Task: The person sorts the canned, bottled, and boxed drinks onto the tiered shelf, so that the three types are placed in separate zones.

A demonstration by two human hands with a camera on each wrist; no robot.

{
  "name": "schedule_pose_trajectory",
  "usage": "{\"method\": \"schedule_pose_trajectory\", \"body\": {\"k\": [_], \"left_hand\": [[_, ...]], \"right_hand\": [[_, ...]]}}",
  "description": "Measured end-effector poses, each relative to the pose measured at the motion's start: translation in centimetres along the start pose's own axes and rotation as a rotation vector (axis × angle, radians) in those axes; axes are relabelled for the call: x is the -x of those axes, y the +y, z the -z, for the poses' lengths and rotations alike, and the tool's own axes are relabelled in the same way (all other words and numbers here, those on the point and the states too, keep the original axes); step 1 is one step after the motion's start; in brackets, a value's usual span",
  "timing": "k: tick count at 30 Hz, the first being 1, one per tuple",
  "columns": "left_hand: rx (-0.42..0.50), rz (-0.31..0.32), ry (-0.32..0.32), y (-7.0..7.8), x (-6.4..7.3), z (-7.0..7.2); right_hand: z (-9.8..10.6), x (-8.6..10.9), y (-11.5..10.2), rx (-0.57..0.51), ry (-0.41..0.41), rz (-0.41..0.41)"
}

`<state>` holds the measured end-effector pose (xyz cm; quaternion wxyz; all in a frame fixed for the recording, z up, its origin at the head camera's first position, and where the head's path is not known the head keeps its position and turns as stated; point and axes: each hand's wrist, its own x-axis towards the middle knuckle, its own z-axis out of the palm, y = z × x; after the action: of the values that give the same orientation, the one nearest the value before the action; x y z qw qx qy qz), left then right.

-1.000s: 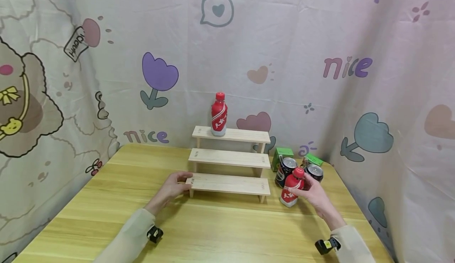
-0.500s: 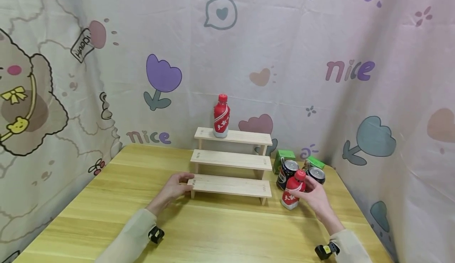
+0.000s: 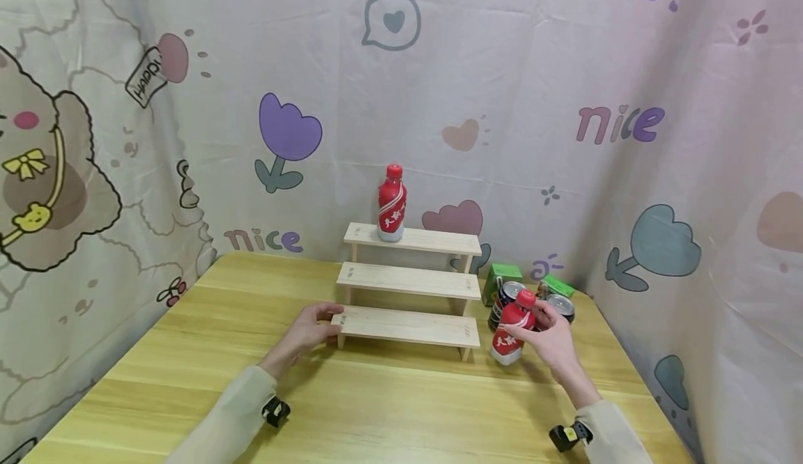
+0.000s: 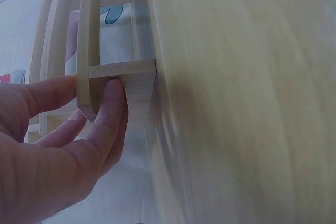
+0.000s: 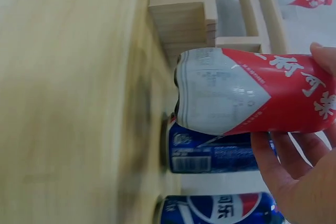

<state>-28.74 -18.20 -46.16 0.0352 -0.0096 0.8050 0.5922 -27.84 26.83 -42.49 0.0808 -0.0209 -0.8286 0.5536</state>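
Observation:
My right hand (image 3: 552, 342) grips a red-and-white cola bottle (image 3: 507, 345) between thumb and fingers, to the right of a three-step wooden display stand (image 3: 408, 281). The bottle leans slightly in the head view, and its base (image 5: 202, 90) shows a gap from the table in the right wrist view. My left hand (image 3: 307, 328) pinches the left end of the lowest step, thumb on the board's top and fingers (image 4: 107, 114) beneath, against the leg. A matching red bottle (image 3: 392, 206) stands upright on the top step, left of its middle.
Behind the held bottle are two dark blue cola cans, one nearer the stand (image 5: 215, 150) and one farther right (image 5: 215, 211). Two green cartons, one at the left (image 3: 495, 290) and one at the right (image 3: 555, 285), stand behind them. A printed cloth (image 3: 376, 102) hangs behind the table (image 3: 376, 408).
My right hand has lifted the bottle a little and shifted it left toward the stand. My left hand keeps its place on the lowest step. The head view has tilted slightly.

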Motion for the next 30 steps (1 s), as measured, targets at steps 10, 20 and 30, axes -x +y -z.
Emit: {"method": "schedule_pose_trajectory", "body": {"k": [10,20,30], "left_hand": [[0.001,-0.003,-0.001,0.0,-0.1,0.1],[0.014,-0.001,-0.001,0.0,0.1,0.0],[0.016,-0.007,-0.005,0.0,0.0,-0.1]], "right_hand": [[-0.4,0.0,-2.0,-0.032,0.015,0.059],[-1.2,0.1,-3.4,-0.102,-0.023,0.07],[-2.5,-0.5,-4.4,-0.146,-0.048,0.107]]}}
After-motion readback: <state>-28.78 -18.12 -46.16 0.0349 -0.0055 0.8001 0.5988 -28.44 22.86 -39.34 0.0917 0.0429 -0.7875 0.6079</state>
